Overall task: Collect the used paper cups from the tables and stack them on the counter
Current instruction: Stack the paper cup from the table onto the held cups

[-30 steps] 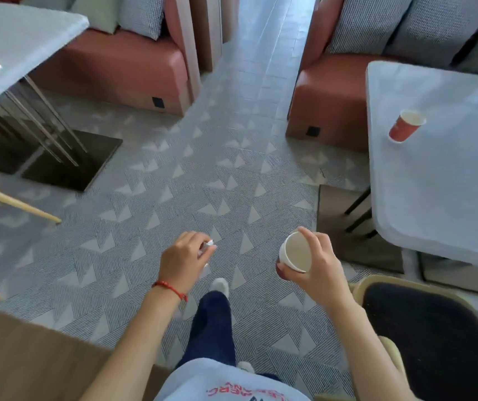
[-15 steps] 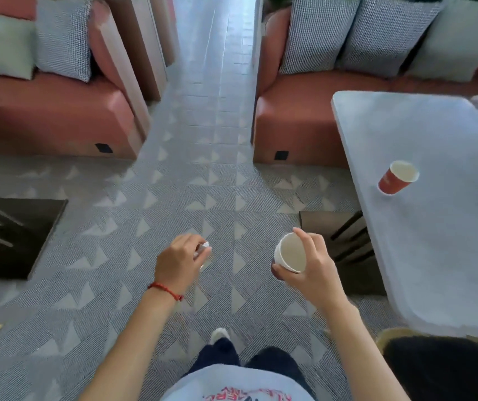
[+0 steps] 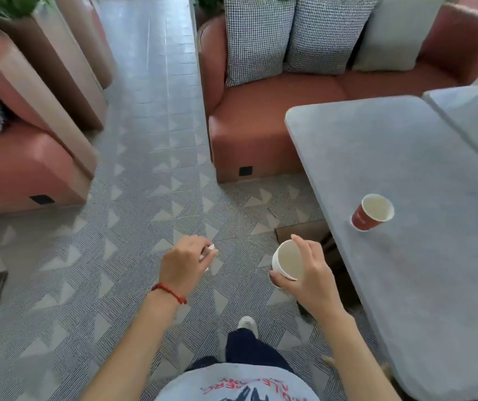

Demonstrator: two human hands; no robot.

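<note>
The person stands on a patterned carpet, one shoe forward. The right hand grips a paper cup round its side, the mouth tilted toward the camera, held in the air just left of the table. The left hand, a red cord at the wrist, has its fingers curled round a small white object; what it is cannot be told. Farther right, a second cup, red outside and pale inside, stands upright on the grey table, near its left edge and apart from the held one. Beyond the table is a red sofa with checked cushions; another sofa sits at the left across a tiled aisle.
</note>
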